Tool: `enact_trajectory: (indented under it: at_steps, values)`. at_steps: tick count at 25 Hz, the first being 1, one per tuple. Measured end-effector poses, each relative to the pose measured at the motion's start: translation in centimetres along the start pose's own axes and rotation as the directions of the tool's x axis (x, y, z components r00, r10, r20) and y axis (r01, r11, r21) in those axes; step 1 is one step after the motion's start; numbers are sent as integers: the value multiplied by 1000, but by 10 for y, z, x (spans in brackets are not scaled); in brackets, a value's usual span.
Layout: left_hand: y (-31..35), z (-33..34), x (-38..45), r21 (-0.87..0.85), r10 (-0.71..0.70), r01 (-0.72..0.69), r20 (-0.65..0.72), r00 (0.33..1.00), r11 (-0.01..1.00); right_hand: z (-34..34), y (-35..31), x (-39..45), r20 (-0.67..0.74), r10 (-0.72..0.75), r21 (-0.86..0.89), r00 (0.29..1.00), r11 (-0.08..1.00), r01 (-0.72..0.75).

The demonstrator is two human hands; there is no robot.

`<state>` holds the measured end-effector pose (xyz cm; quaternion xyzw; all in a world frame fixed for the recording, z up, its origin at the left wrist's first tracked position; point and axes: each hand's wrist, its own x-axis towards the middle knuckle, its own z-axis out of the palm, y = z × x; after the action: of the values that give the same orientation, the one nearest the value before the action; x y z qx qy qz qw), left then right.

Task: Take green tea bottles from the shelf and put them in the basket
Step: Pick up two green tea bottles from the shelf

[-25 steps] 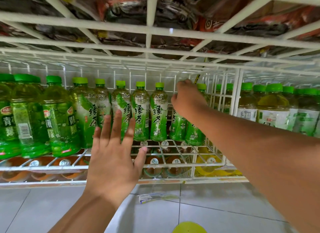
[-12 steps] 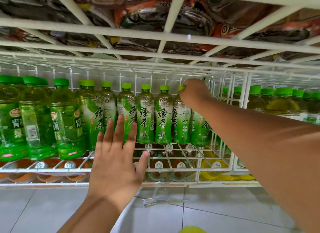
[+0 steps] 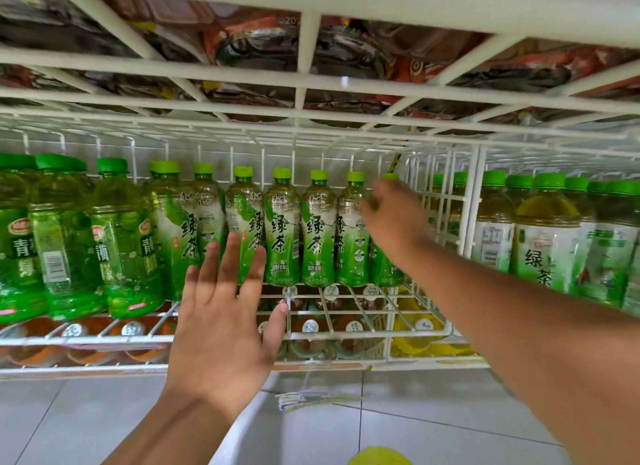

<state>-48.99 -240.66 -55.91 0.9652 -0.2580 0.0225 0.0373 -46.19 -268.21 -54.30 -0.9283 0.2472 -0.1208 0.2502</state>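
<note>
Head view: the white wire shelf (image 3: 221, 340) is loaded with green tea bottles (image 3: 282, 229). Left hand (image 3: 221, 329) is held flat, fingers spread. Right hand (image 3: 394, 215), earlier closed over a cap, has been lowered, its fingers relaxed, against the bottles.

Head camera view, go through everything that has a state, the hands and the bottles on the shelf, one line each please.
Left hand: open, fingers spread, holding nothing.
Right hand: blurred, at the green tea bottles' shoulders; grip unclear.
Green tea bottles: upright in a row, capped.
Larger green bottles: upright, capped, at left.
Wire shelf: stocked.
</note>
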Motion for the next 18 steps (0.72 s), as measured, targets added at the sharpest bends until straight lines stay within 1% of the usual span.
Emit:
enact_trajectory:
  at_steps: [1, 2, 4, 5, 6, 9, 12, 13, 16, 18]
  values:
    - [0, -2, 0, -1, -1, 1, -1, 1000, 1000, 5, 3, -22, -2, 43, 10, 999, 999, -43]
    - [0, -2, -1, -2, 0, 0, -1, 1000, 1000, 12, 7, -43, 49, 103, -6, 994, 995, -102]
    - [0, -2, -2, 2, 17, -17, -6, 1000, 1000, 30, 12, -71, 184, 200, -155, 963, 973, -172]
    - [0, -1, -2, 2, 29, -29, -10, 1000, 1000, 37, 16, -75, 220, 232, -245, 947, 953, -177]
    - [0, 1, -3, 4, 39, -39, -14, 999, 999, 42, 17, -74, 233, 251, -298, 939, 938, -177]
    - [2, 6, -3, 9, 40, -40, -15, 999, 999, 50, 14, -58, 226, 263, -363, 938, 916, -169]
    - [5, 10, -6, 1, 24, -24, -5, 1000, 1000, 50, 10, -48, 247, 285, -430, 926, 889, -159]
    - [5, 9, -8, -3, 24, -24, -4, 1000, 1000, 48, 10, -49, 262, 280, -420, 924, 895, -151]
    - [4, 5, -11, -4, 28, -29, -2, 1000, 1000, 38, 17, -55, 284, 253, -313, 925, 936, -159]
    - [1, -1, -10, -9, 26, -26, 1, 1000, 1000, 28, 22, -61, 292, 205, -332, 934, 938, -102]
